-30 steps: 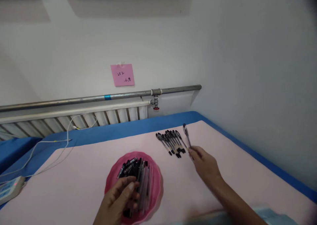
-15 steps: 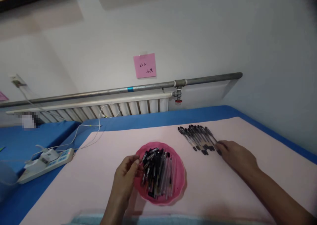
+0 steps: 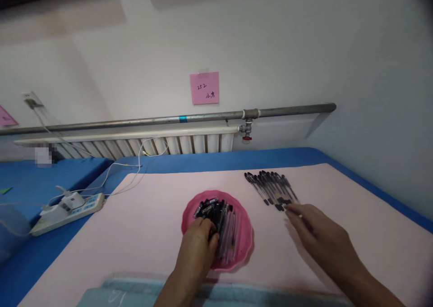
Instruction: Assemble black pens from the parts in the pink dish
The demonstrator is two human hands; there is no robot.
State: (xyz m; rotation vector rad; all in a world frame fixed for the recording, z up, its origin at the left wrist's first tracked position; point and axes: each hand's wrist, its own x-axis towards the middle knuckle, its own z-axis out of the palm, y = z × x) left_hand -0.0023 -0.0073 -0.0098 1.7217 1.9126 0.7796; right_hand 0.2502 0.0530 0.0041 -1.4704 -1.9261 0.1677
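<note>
A pink scalloped bowl (image 3: 244, 248) on the pink mat holds several black-capped clear pens (image 3: 221, 219). My left hand (image 3: 198, 246) reaches into the bowl, its fingers curled down among the pens; whether it grips one is hidden. To the right, a row of black-capped pens (image 3: 272, 189) lies side by side on the mat. My right hand (image 3: 318, 235) hovers just below that row, fingers stretched out and apart, holding nothing.
The pink mat (image 3: 142, 221) covers a blue table (image 3: 209, 160) against a white wall. A white power strip with cables (image 3: 67, 206) lies at the left edge. A radiator (image 3: 142, 147), a metal pipe (image 3: 203, 116) and a pink note (image 3: 204, 88) sit behind.
My right hand laid its pen at the right end of the row, let go and drew back. My left hand moved from the bowl's left edge down into the pens.
</note>
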